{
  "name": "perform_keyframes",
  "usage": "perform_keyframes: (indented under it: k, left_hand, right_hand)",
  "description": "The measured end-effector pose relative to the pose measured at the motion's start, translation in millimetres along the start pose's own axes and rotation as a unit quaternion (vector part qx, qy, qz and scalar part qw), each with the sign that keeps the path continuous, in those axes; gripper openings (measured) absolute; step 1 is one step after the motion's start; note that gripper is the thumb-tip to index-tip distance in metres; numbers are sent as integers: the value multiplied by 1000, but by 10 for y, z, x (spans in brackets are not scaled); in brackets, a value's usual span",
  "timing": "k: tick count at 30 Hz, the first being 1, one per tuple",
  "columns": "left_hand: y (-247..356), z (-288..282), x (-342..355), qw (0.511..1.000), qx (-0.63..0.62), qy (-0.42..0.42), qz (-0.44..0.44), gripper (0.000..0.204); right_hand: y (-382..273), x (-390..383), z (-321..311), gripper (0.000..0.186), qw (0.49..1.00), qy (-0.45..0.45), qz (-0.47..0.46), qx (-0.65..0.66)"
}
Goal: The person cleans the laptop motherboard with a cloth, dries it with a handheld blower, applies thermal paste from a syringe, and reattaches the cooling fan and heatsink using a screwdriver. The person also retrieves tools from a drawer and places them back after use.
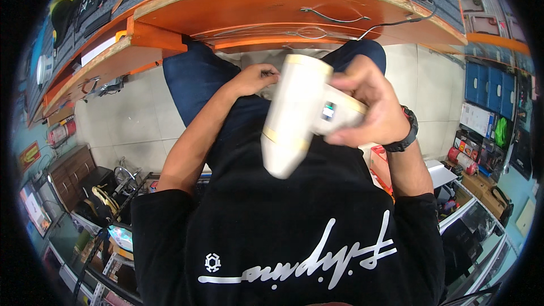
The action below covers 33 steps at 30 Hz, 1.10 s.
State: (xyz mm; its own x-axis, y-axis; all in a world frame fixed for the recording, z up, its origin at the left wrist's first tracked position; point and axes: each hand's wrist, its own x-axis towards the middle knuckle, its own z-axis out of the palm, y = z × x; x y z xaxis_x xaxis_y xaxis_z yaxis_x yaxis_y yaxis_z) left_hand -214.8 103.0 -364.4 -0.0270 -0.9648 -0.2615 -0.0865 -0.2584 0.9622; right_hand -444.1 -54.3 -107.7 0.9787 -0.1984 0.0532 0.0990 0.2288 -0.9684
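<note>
My right hand [371,102] is closed on a cream-white, gun-shaped device [290,110] with pale yellow bands, a short side section and a small lit panel, slightly blurred above my black shirt. The device's body tilts, its tapered end toward me. My left hand [258,79] rests at my lap beside the device, fingers curled; whatever is between them is too small to make out.
An orange wooden desk [243,0] with wire handles and a dark cable spans the top. Blue drawers [488,88] and boxes stand at right. A brown cabinet [71,173] and assorted clutter sit at left. Tiled floor [122,119] shows beside my legs.
</note>
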Motion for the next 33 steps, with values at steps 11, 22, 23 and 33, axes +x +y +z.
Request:
perform_keyframes:
  k: [11,22,23,33]
  left_hand:
    - [-47,309,-173,999,-22,-15,34,31]
    - [60,68,-317,963,-236,74,111,36]
    - [98,40,-270,954,-257,76,135,37]
    - [382,47,308,881,-363,46,302,44]
  right_hand:
    - [99,604,597,59,999,-33,-32,-8]
    - [166,746,582,63,994,-33,15,-106]
    - [198,766,566,61,993,-29,22,-109]
    - [532,917,311,59,959,21,29,-282]
